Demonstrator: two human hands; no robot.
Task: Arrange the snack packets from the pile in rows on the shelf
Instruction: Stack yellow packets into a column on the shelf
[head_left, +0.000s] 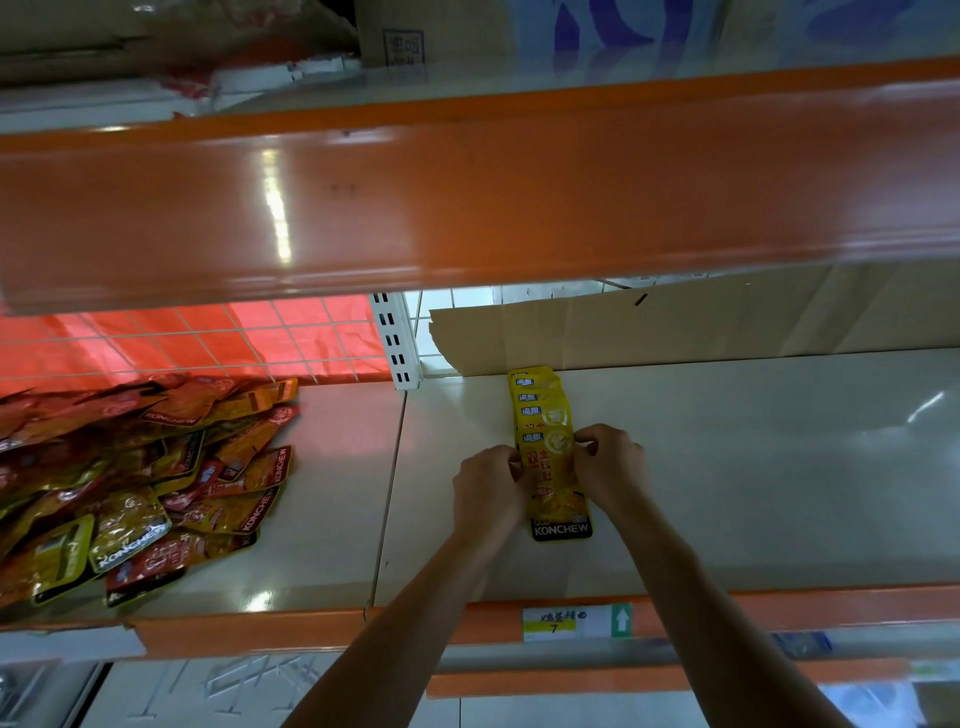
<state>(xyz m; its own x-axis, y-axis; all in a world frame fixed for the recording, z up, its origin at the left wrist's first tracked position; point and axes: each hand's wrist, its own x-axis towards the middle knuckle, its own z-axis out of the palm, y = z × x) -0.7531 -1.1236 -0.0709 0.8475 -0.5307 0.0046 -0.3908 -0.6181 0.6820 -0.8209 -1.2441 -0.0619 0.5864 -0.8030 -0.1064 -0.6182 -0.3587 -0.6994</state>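
Found the left hand (488, 480) pinching the left edge of the front packet (553, 478), fingers curled. Found the right hand (610, 465) pinching the right edge the same way: two hands on one packet. Noted that packet lying flat on the shelf (753, 467), black KONCHEW band toward the front lip.

Counted four blue logo tabs in the single row of yellow packets (540, 400), overlapped like shingles and running back toward one sheet of cardboard (675, 322) leaned at the rear. Could not tell whether more lay beneath.

Saw one pile of loose packets (140, 483) well apart in the left bay of the same shelf, red, orange and yellow mixed. Put it at well over a dozen, too tangled for an exact count.

Spotted one white slotted upright (397, 343) between the two bays, one wire grid (208, 338) behind the pile, one price tag (576, 622) on the orange lip below the hands, and one orange shelf edge (467, 197) overhead.
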